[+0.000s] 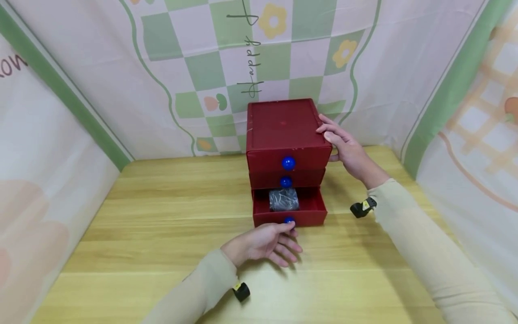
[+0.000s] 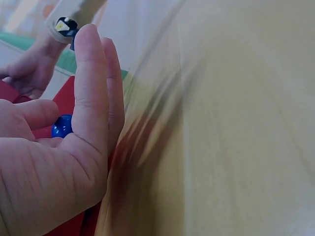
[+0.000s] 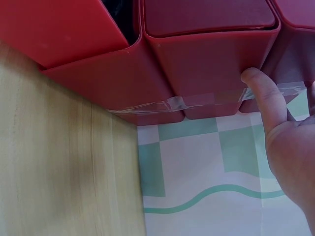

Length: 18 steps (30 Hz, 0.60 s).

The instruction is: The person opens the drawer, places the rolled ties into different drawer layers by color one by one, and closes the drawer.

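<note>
A dark red three-drawer box (image 1: 283,126) stands at the back of the table, its bottom drawer (image 1: 315,218) pulled out. Inside that drawer lies a dark grey roll-shaped thing with shiny pale streaks (image 1: 283,200). My left hand (image 1: 269,243) is at the drawer's front, pinching its blue knob (image 2: 62,126) between thumb and index finger; the other fingers extend loosely. Against the box's right side and top edge rests my right hand (image 1: 350,153). In the right wrist view its thumb (image 3: 268,96) touches the side wall.
Two more blue knobs, the top one (image 1: 288,163) and the middle one (image 1: 286,182), mark the closed drawers. Clear tape (image 3: 197,100) runs along the box's side. A patterned cloth (image 1: 202,67) hangs behind the wooden table (image 1: 162,216) and at both sides.
</note>
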Each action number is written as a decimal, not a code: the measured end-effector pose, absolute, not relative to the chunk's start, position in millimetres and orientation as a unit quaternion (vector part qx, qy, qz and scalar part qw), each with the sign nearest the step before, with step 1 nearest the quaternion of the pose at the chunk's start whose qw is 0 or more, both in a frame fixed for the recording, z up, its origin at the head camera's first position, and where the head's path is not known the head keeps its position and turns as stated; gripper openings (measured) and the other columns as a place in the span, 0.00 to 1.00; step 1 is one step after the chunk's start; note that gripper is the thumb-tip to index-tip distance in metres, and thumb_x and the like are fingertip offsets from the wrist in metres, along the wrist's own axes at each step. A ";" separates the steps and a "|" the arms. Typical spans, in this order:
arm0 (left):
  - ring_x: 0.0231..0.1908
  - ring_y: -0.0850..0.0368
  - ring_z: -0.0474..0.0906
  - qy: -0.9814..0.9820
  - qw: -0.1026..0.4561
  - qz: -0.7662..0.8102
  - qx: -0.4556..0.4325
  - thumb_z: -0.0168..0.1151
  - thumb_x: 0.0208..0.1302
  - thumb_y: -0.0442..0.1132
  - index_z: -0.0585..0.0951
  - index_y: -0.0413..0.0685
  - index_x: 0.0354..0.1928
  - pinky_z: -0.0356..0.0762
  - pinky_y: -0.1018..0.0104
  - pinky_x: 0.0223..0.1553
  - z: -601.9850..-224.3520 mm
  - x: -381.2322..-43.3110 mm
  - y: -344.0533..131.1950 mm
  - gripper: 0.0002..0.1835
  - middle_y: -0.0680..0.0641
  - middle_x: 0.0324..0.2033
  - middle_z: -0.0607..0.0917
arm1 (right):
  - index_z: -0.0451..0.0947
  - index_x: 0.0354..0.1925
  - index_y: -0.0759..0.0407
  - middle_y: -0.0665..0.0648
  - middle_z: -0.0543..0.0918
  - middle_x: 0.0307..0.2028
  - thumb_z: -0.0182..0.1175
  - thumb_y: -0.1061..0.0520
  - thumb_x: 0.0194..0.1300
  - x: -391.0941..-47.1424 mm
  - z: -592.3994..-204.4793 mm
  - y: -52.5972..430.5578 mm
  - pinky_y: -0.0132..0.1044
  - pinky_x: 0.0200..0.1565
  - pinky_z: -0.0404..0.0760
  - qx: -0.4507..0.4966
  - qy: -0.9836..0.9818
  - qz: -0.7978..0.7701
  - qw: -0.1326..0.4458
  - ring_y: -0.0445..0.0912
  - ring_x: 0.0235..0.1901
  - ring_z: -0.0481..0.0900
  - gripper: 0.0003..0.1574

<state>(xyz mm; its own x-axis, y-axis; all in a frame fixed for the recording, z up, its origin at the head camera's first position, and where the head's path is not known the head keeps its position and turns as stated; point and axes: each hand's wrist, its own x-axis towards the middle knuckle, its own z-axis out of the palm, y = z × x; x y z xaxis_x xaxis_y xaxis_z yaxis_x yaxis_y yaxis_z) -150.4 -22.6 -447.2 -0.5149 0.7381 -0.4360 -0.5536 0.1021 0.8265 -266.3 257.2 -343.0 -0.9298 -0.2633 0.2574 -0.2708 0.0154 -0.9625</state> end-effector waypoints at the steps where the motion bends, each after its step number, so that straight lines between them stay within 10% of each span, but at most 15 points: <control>1: 0.33 0.51 0.86 0.562 0.485 0.665 0.082 0.50 0.77 0.59 0.73 0.38 0.56 0.86 0.52 0.37 -447.5 -151.0 -22.4 0.28 0.42 0.40 0.88 | 0.77 0.58 0.52 0.41 0.53 0.78 0.51 0.48 0.80 -266.2 -342.9 257.1 0.43 0.37 0.87 0.188 -0.711 0.678 0.002 0.56 0.73 0.57 0.18; 18: 0.34 0.51 0.86 0.570 0.468 0.672 0.069 0.49 0.77 0.59 0.72 0.37 0.59 0.86 0.55 0.36 -455.6 -168.6 -19.5 0.29 0.42 0.40 0.88 | 0.77 0.58 0.53 0.42 0.53 0.78 0.50 0.47 0.80 -266.3 -344.3 257.6 0.43 0.37 0.87 0.194 -0.710 0.677 0.007 0.54 0.73 0.57 0.18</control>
<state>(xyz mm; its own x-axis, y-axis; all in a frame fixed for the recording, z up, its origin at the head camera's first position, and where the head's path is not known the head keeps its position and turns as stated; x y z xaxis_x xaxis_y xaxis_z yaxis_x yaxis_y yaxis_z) -168.6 -19.5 -455.6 -0.5527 0.7082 -0.4394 -0.5498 0.0864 0.8308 -266.3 257.6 -344.3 -0.9246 -0.2654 0.2732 -0.2853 0.0075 -0.9584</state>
